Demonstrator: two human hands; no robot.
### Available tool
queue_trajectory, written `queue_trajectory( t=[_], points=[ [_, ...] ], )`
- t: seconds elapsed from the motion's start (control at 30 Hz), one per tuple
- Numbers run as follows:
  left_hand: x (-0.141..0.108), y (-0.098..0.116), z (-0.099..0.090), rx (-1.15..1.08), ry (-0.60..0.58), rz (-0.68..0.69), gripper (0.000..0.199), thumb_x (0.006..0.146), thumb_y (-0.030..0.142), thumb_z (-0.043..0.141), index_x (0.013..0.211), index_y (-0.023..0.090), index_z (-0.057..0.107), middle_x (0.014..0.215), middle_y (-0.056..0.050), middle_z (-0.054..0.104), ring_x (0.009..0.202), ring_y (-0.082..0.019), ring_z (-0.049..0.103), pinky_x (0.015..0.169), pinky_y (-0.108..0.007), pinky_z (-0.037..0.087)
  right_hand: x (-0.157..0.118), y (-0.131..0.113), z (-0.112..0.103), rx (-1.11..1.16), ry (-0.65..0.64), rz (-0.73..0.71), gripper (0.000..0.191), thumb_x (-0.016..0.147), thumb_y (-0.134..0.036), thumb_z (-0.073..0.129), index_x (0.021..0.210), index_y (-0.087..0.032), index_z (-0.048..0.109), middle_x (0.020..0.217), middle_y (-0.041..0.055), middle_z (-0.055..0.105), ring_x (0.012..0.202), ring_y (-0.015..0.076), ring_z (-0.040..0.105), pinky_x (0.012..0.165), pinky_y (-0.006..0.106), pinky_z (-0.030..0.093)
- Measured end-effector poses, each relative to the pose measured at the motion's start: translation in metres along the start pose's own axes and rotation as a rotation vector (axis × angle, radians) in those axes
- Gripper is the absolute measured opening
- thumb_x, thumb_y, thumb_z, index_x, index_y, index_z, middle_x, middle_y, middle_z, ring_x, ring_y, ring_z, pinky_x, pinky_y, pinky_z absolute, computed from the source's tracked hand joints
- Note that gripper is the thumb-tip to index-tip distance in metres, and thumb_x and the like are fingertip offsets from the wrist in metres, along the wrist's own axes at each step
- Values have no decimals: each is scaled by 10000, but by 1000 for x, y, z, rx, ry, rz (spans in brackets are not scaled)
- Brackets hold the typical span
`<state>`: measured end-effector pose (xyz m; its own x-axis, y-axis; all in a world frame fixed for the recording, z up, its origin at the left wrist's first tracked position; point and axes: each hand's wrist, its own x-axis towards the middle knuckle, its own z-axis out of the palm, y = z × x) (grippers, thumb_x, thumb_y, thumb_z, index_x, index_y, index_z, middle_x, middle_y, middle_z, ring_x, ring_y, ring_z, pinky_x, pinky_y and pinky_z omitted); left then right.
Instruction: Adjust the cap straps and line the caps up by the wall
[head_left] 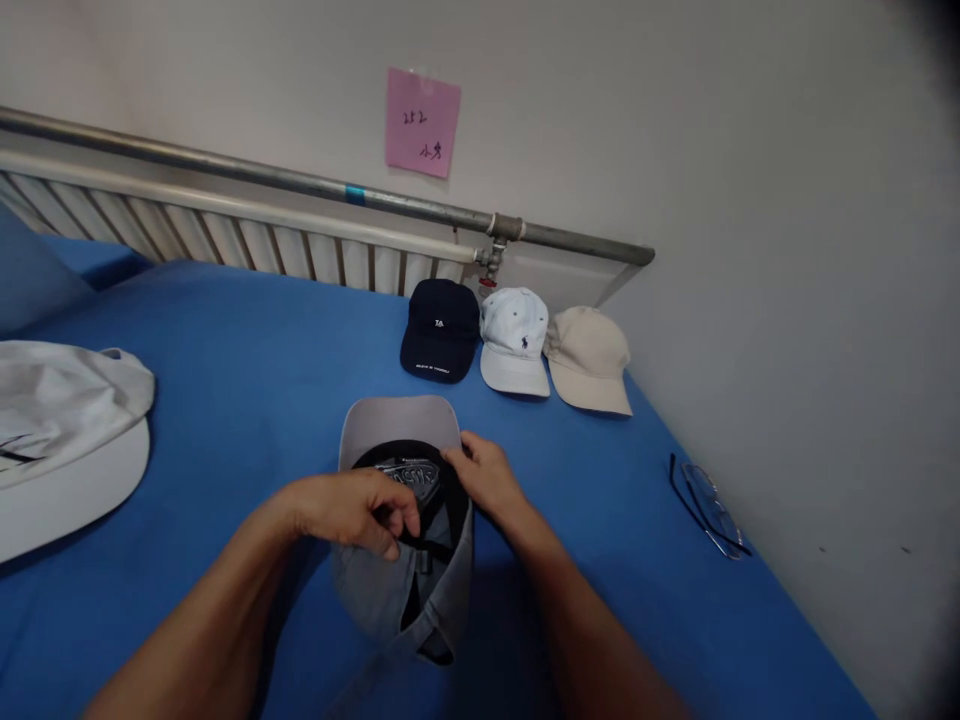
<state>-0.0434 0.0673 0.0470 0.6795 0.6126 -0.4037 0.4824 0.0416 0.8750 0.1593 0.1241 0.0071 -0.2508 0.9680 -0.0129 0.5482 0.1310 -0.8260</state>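
A grey cap lies upside down on the blue sheet, its brim pointing away from me and its dark lining and inner band showing. My left hand is over the cap's opening, fingers curled with a gap between thumb and fingertips; nothing shows in it. The cap's right edge, near the brim, is pinched between the thumb and fingers of my right hand.
Beyond the grey cap sit a navy cap, a pale cap and a beige cap. A large white cap is at left, glasses at right. A radiator and pipe run behind.
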Motion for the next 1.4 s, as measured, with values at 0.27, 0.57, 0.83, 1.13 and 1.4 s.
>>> queue_trajectory(
  t=[0.27, 0.57, 0.83, 1.13, 1.4],
  points=[
    [0, 1, 0, 125, -50, 55, 104, 693, 250, 716, 777, 207, 672, 668, 52, 542, 636, -117, 485, 596, -220, 377, 5, 5, 2, 12, 29, 37, 225, 779, -331, 501, 605, -191, 525, 578, -35, 484, 589, 132, 423, 555, 253, 302],
    [-21, 4, -15, -217, 107, 141, 102, 753, 240, 658, 833, 189, 622, 804, 11, 609, 729, -137, 536, 665, -245, 442, 4, 8, -8, 16, 70, 61, 217, 759, -348, 479, 617, -191, 528, 580, -35, 487, 580, 131, 426, 543, 253, 297],
    [-19, 4, -15, -305, 221, 81, 150, 773, 304, 679, 845, 181, 635, 755, 28, 571, 673, -102, 488, 620, -221, 403, 0, 13, -39, -67, 195, 51, 210, 754, -299, 546, 575, -209, 484, 545, -31, 466, 552, 138, 415, 559, 277, 293],
    [-13, 2, -10, -425, 367, 150, 147, 700, 278, 720, 796, 177, 674, 683, 36, 559, 622, -89, 457, 578, -209, 351, -50, -55, -44, 124, -25, -569, 142, 848, -153, 553, 727, -221, 584, 752, 8, 623, 729, 160, 572, 712, 302, 424],
    [-12, -2, -14, -631, 554, 156, 113, 627, 219, 721, 725, 170, 693, 659, 24, 624, 606, -100, 506, 606, -226, 378, -81, -68, -25, -305, -425, -785, 184, 753, -276, 733, 906, -217, 648, 1004, 72, 664, 912, 239, 562, 883, 419, 361]
  ],
)
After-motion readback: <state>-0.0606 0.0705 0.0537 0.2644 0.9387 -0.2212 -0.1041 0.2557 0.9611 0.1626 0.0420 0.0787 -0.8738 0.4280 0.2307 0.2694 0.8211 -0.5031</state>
